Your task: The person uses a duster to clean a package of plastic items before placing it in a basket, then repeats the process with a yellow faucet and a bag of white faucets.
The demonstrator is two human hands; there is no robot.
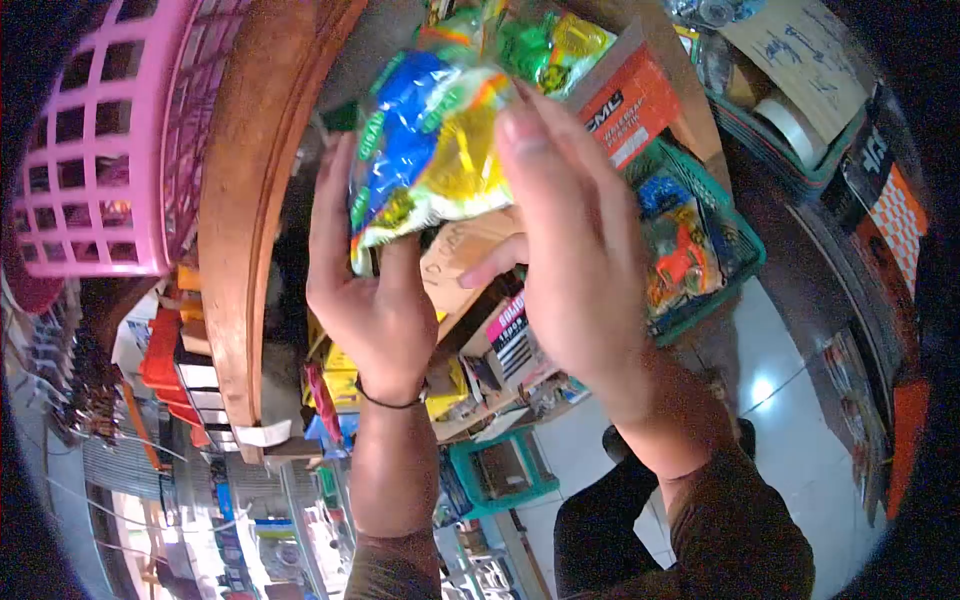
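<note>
A shiny plastic packet (430, 140), blue, yellow and green, is held up in front of me by both hands. My left hand (370, 300) grips its lower left edge, with a dark band around that wrist. My right hand (580, 260) presses against the packet's right side, fingers pointing up. Behind the packet lie more bright green and yellow packets (545, 45).
A pink plastic basket (110, 150) hangs at upper left beside a curved brown wooden edge (250, 200). A green basket (700, 240) with colourful goods sits at right, next to an orange and grey box (630, 105). Cardboard boxes, shelves of goods and a pale tiled floor (800, 400) lie below.
</note>
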